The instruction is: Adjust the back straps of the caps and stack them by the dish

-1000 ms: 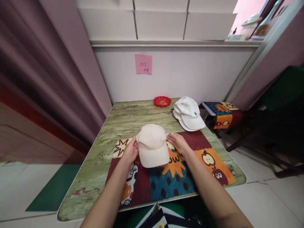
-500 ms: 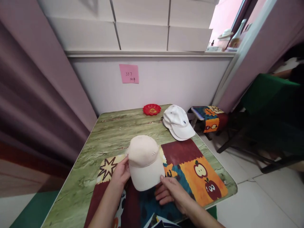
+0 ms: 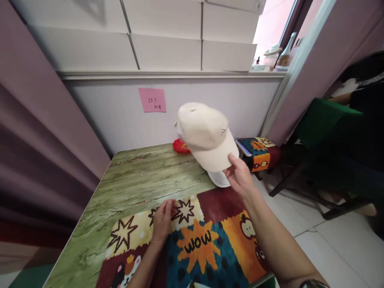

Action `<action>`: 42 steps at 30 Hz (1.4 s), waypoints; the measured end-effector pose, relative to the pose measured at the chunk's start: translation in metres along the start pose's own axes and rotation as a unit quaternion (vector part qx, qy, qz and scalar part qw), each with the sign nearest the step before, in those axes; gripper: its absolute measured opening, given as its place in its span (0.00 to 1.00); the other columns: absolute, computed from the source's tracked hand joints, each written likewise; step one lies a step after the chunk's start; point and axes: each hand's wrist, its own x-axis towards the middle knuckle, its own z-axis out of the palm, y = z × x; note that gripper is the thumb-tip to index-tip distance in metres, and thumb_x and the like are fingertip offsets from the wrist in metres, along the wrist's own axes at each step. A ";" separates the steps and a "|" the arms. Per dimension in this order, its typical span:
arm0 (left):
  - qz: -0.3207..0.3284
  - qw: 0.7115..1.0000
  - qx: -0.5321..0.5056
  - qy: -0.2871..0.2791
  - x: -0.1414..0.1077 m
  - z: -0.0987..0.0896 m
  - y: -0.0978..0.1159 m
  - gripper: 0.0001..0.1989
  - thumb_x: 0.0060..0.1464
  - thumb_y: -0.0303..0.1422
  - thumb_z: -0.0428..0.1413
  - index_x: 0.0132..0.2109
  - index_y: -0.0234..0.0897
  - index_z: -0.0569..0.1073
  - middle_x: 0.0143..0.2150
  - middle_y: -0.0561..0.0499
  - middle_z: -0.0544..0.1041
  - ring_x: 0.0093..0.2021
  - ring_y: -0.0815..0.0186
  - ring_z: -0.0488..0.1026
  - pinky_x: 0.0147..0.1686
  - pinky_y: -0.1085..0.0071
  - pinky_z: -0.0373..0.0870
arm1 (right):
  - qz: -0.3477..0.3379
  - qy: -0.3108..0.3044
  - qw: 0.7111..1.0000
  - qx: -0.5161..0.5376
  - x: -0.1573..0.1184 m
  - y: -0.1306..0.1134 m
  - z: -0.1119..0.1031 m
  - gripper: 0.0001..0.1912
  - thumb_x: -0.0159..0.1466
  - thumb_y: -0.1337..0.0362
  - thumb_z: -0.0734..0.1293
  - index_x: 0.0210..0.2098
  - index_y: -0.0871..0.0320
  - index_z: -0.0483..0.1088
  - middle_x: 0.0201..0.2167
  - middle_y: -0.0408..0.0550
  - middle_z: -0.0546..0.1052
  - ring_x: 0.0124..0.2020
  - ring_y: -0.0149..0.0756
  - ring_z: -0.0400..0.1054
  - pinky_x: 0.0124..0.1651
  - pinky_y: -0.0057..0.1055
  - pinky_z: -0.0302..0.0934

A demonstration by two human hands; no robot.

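A cream baseball cap (image 3: pixel 202 128) is held up off the table, tilted, its brim pointing down and right. My right hand (image 3: pixel 240 176) pinches the edge of that brim between thumb and fingers. Behind it, a white cap (image 3: pixel 219 180) lies on the table; only part of its brim shows. My left hand (image 3: pixel 163 222) rests over the patterned mat (image 3: pixel 216 204), holding nothing, with its fingers loosely bent and open.
A red scalloped dish (image 3: pixel 180 146) stands at the table's back edge, partly covered by the raised cap. A pink note (image 3: pixel 152 100) is stuck on the wall. To the right are a mat-covered stool (image 3: pixel 262 154) with a phone (image 3: pixel 243 147) and a person in dark clothes.
The cream cap has risen from the mat and moved right and back in my right hand, now overlapping the white cap. My left hand has let go of it.
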 end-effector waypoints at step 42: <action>0.058 0.993 0.076 -0.072 -0.011 -0.008 -0.009 0.12 0.56 0.41 0.55 0.37 0.37 0.76 0.31 0.50 0.79 0.31 0.63 0.77 0.35 0.68 0.74 | -0.047 -0.073 0.783 -0.616 -0.128 0.156 -0.071 0.18 0.67 0.50 0.62 0.29 0.56 0.70 0.18 0.40 0.70 0.20 0.31 0.62 0.27 0.27 0.48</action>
